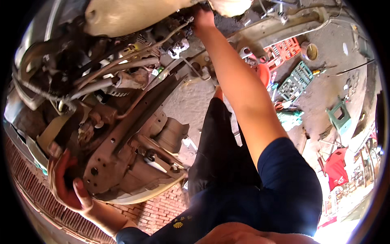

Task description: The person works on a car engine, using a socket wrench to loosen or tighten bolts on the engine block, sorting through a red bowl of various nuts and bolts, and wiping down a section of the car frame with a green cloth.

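Note:
My right arm stretches far forward, and my right hand (203,19) reaches into a dark gap beside a large beige rounded part (130,17). Its fingers are lost in shadow there, so what they touch is hidden. At the lower left, my left hand (67,187) is open, thumb apart from the curved fingers, beside the rusty brown metal frame (103,164) of a vehicle. It seems to rest against the bodywork, but the contact is unclear. Between the hands run dirty pipes and hoses (97,81) and a thin metal rod (170,34).
A red tool case (282,53), a green socket case (295,81) and a round tin (309,51) lie on the ground at right. Farther right are a green stool (340,116) and a red cloth-like item (336,168). A long metal beam (280,30) crosses the far side.

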A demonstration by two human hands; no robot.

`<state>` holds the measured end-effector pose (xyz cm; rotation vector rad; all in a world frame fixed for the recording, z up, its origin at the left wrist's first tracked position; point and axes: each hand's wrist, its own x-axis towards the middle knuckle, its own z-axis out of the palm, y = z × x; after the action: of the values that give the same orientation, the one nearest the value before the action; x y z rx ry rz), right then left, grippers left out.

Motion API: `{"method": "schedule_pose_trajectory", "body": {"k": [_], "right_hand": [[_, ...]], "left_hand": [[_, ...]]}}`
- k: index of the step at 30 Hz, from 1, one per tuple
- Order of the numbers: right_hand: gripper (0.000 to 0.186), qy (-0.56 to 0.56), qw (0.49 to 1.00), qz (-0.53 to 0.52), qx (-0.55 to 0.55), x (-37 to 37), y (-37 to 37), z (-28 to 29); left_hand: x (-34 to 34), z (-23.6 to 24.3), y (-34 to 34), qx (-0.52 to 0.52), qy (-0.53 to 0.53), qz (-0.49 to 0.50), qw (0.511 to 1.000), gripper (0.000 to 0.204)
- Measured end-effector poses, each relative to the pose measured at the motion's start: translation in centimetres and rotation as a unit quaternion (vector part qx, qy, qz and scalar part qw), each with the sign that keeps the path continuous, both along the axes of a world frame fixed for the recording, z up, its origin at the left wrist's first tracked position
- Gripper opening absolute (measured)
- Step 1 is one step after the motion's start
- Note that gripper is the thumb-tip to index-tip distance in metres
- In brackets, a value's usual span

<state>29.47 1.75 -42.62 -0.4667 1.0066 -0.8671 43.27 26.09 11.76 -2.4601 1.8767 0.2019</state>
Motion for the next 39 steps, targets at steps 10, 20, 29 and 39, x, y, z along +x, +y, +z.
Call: {"method": "schedule_pose_trajectory", "body": {"k": [10,20,29,39], "right_hand": [[0.031,0.275,0.879,0.216,-0.325,-10.2,4.5,9.3],[0.027,-0.006,0.942,0.329,-0.057,-13.8,-0.1,10.2],[0.037,-0.172,0.949,0.263,0.02,-16.4,0.7,8.9],[0.038,-0.216,0.946,0.229,0.074,-14.8,0.1,9.8]], "left_hand": [[-21.1,-0.9,1.7,-0.209,0.58,0.072,0.784,0.041],[-24.2,-35.6,-16.3,-0.417,0.559,0.515,0.498,0.03],[-20.7,-38.7,-19.0,-0.408,0.612,0.534,0.417,0.031],[-19.5,-39.5,-18.1,-0.418,0.671,0.493,0.363,0.013]]}}
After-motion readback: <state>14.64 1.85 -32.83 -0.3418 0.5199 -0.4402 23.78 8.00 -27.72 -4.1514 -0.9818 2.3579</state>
